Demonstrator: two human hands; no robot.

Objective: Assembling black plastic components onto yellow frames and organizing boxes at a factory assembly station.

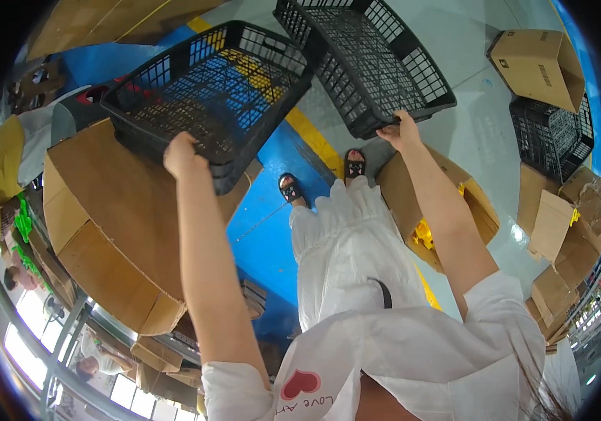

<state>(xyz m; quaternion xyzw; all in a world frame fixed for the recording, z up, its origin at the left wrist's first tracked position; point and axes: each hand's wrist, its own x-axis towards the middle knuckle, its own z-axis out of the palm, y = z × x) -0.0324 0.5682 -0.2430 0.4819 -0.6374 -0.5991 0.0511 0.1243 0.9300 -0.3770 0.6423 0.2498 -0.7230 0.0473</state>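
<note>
Left hand [182, 156] and right hand [400, 130] on black lattice plastic crates [209, 84]

Floor [469, 126]: pale grey concrete with a blue painted zone [265, 231] edged by a yellow stripe [311, 133]. Directly on it: large flattened cardboard box [118, 231], left; open cardboard carton [479, 210] holding yellow items, just right of the feet; sealed cardboard box [539, 67], upper right; black mesh crate [549, 137] beside it; heap of loose cardboard pieces [567, 238], right edge. Two feet in black sandals [290, 189] stand across the stripe.
</note>
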